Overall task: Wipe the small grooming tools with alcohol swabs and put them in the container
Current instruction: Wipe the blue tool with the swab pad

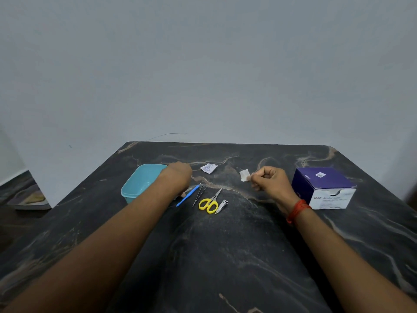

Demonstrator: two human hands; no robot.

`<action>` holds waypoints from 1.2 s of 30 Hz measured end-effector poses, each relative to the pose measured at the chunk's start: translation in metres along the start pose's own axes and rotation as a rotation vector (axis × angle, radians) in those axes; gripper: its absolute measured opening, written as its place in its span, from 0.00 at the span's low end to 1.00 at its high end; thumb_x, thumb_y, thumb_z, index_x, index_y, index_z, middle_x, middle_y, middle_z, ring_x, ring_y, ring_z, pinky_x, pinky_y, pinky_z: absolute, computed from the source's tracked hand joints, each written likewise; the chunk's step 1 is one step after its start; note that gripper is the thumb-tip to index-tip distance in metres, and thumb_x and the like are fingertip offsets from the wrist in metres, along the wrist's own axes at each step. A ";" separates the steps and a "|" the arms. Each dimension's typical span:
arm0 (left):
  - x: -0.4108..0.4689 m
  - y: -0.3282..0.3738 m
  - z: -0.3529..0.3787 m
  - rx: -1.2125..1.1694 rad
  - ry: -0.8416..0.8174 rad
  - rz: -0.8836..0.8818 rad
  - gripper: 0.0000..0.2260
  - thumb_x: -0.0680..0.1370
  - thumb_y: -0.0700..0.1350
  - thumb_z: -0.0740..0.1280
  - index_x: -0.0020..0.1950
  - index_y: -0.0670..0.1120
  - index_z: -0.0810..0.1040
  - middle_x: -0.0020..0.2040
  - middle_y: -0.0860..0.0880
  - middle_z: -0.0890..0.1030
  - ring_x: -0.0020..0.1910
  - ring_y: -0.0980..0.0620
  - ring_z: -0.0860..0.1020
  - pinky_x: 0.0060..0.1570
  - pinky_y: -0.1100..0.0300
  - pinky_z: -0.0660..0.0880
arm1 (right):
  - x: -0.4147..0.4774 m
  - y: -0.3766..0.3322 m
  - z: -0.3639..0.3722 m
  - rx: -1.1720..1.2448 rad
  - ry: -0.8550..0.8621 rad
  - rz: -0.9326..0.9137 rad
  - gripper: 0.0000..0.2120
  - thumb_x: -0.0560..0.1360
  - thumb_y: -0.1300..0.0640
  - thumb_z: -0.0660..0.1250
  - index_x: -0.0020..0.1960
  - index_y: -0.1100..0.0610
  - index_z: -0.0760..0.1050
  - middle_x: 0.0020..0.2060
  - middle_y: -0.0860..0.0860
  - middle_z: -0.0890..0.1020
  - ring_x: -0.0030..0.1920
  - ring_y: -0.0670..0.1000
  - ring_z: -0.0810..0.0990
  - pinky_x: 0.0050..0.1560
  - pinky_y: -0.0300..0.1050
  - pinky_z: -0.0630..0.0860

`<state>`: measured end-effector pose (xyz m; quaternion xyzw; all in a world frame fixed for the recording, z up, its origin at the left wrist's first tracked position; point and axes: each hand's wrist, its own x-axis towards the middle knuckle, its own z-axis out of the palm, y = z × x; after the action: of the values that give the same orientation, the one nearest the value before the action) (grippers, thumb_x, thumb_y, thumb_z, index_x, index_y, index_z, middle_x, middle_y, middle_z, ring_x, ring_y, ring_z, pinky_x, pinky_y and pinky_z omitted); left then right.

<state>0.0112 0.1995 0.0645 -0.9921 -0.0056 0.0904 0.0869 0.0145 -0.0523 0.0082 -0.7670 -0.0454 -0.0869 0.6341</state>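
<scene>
White swab (244, 175) is pinched in the right hand (269, 180), while the left hand (178, 175), grip hidden, hovers over the blue pick (188, 195) mid-tabletop beside the teal container (135, 188), where a sweep could scatter tweezers (198, 195) and scissors (208, 205).

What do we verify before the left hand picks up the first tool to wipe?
1. Swab ready: ok. The right hand pinches the white swab, and the torn wrapper lies apart from it.
2. Left hand free: cannot tell. Its fingers are mostly hidden beside the blue-handled tool.
3. Tools within reach: ok. The tweezers, yellow scissors and nail clipper lie side by side between the hands.
4. Teal container open: ok. There is no lid on it.
5. Container contents: cannot tell. The left arm covers part of it.
</scene>
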 end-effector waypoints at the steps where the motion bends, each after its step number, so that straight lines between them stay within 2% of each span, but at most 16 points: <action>1: -0.001 0.002 0.001 0.004 -0.004 -0.001 0.14 0.74 0.35 0.72 0.60 0.38 0.79 0.58 0.42 0.82 0.51 0.46 0.80 0.47 0.57 0.76 | 0.000 0.000 0.000 -0.002 -0.001 -0.002 0.05 0.73 0.69 0.72 0.41 0.70 0.78 0.28 0.52 0.82 0.28 0.44 0.78 0.33 0.39 0.76; 3: -0.002 0.004 0.003 -0.012 -0.008 0.004 0.13 0.75 0.33 0.69 0.60 0.38 0.79 0.58 0.42 0.82 0.53 0.45 0.81 0.47 0.56 0.76 | -0.001 -0.001 -0.001 -0.003 -0.004 -0.005 0.05 0.73 0.69 0.72 0.42 0.71 0.78 0.27 0.50 0.82 0.28 0.44 0.78 0.33 0.38 0.76; 6: -0.002 0.004 0.007 -0.049 -0.053 -0.007 0.11 0.76 0.33 0.67 0.58 0.37 0.80 0.45 0.43 0.81 0.39 0.47 0.79 0.44 0.56 0.80 | -0.002 -0.002 -0.001 -0.003 -0.010 0.000 0.05 0.73 0.68 0.72 0.42 0.71 0.78 0.28 0.52 0.82 0.28 0.44 0.78 0.33 0.39 0.76; 7: -0.002 0.003 0.009 -0.067 -0.067 -0.011 0.11 0.76 0.33 0.67 0.58 0.37 0.81 0.43 0.43 0.80 0.37 0.47 0.80 0.45 0.55 0.82 | -0.002 -0.002 0.000 -0.004 -0.013 0.003 0.05 0.73 0.68 0.72 0.41 0.70 0.78 0.28 0.52 0.82 0.28 0.45 0.78 0.33 0.39 0.76; 11: -0.003 0.000 0.010 -0.078 -0.052 -0.003 0.11 0.74 0.33 0.69 0.55 0.37 0.81 0.51 0.42 0.83 0.42 0.45 0.79 0.51 0.52 0.81 | -0.002 -0.002 0.001 -0.005 -0.021 0.015 0.05 0.73 0.68 0.72 0.40 0.69 0.78 0.29 0.55 0.81 0.29 0.47 0.76 0.34 0.39 0.75; 13: -0.002 0.000 0.013 -0.118 0.052 -0.005 0.10 0.76 0.34 0.68 0.57 0.39 0.79 0.55 0.41 0.82 0.46 0.44 0.78 0.48 0.53 0.78 | -0.002 -0.002 0.002 -0.006 -0.018 0.011 0.05 0.73 0.68 0.72 0.39 0.68 0.78 0.29 0.54 0.80 0.28 0.47 0.76 0.33 0.38 0.76; 15: -0.003 0.002 0.014 -0.174 0.239 0.001 0.09 0.80 0.38 0.63 0.60 0.41 0.75 0.56 0.41 0.81 0.50 0.42 0.79 0.44 0.52 0.74 | -0.002 -0.003 0.003 0.001 -0.002 0.007 0.07 0.73 0.68 0.72 0.37 0.65 0.77 0.27 0.53 0.80 0.27 0.45 0.76 0.32 0.37 0.75; 17: -0.004 0.005 0.015 -0.210 0.453 0.038 0.07 0.82 0.40 0.61 0.59 0.42 0.71 0.52 0.41 0.82 0.48 0.41 0.80 0.39 0.51 0.71 | -0.002 -0.003 0.003 0.012 0.011 0.009 0.06 0.73 0.69 0.72 0.37 0.66 0.77 0.27 0.53 0.79 0.26 0.44 0.76 0.32 0.37 0.75; 19: -0.005 0.012 0.017 -0.396 0.544 0.151 0.03 0.83 0.41 0.60 0.56 0.44 0.70 0.45 0.44 0.83 0.42 0.42 0.81 0.38 0.52 0.72 | -0.003 -0.003 0.002 0.023 0.019 0.008 0.06 0.73 0.69 0.72 0.38 0.67 0.77 0.28 0.54 0.79 0.27 0.43 0.76 0.32 0.37 0.76; 20: -0.007 0.018 0.019 -0.583 0.507 0.231 0.03 0.83 0.43 0.59 0.55 0.44 0.70 0.43 0.46 0.84 0.39 0.45 0.82 0.36 0.53 0.74 | -0.003 -0.003 0.003 0.026 0.019 0.008 0.05 0.73 0.69 0.72 0.39 0.67 0.78 0.29 0.54 0.80 0.27 0.43 0.76 0.33 0.37 0.76; 22: -0.012 0.032 0.026 -0.982 0.321 0.390 0.04 0.84 0.43 0.59 0.54 0.44 0.70 0.41 0.45 0.84 0.34 0.46 0.84 0.32 0.53 0.80 | -0.004 -0.003 0.003 0.034 0.015 0.010 0.05 0.73 0.68 0.72 0.40 0.68 0.78 0.30 0.54 0.81 0.28 0.43 0.77 0.34 0.37 0.77; 24: -0.014 0.045 0.039 -1.213 0.206 0.479 0.04 0.84 0.43 0.60 0.55 0.42 0.70 0.42 0.41 0.83 0.33 0.43 0.85 0.27 0.53 0.80 | -0.004 -0.004 0.004 0.045 0.011 0.014 0.05 0.73 0.67 0.73 0.41 0.68 0.78 0.32 0.54 0.82 0.30 0.43 0.78 0.36 0.37 0.77; 26: -0.012 0.055 0.051 -1.293 0.203 0.524 0.06 0.84 0.43 0.61 0.55 0.40 0.70 0.41 0.41 0.83 0.33 0.41 0.84 0.26 0.53 0.79 | -0.004 -0.005 0.004 0.067 0.007 0.020 0.05 0.73 0.66 0.73 0.40 0.65 0.79 0.33 0.53 0.83 0.31 0.43 0.80 0.37 0.37 0.77; 31: -0.005 0.052 0.054 -1.320 0.392 0.560 0.06 0.83 0.43 0.63 0.53 0.41 0.73 0.39 0.44 0.84 0.33 0.46 0.84 0.28 0.52 0.80 | -0.006 -0.009 0.008 0.109 -0.006 0.013 0.08 0.72 0.66 0.73 0.36 0.61 0.78 0.37 0.53 0.86 0.36 0.45 0.81 0.38 0.38 0.78; 34: -0.003 0.047 0.052 -1.310 0.340 0.582 0.06 0.82 0.45 0.64 0.52 0.43 0.75 0.39 0.45 0.85 0.33 0.45 0.83 0.29 0.51 0.81 | -0.008 -0.012 0.013 0.121 -0.042 -0.001 0.09 0.72 0.67 0.73 0.34 0.61 0.77 0.42 0.55 0.87 0.40 0.47 0.82 0.40 0.39 0.77; 36: -0.003 0.048 0.052 -1.291 0.296 0.598 0.06 0.82 0.46 0.64 0.53 0.43 0.75 0.39 0.45 0.85 0.33 0.44 0.83 0.29 0.51 0.81 | -0.010 -0.016 0.016 0.129 -0.064 -0.022 0.11 0.72 0.68 0.72 0.33 0.59 0.77 0.41 0.55 0.87 0.40 0.46 0.82 0.40 0.38 0.77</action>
<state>-0.0013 0.1616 0.0061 -0.8067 0.2252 -0.0461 -0.5445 0.0029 -0.0331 0.0186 -0.7265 -0.0797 -0.0661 0.6793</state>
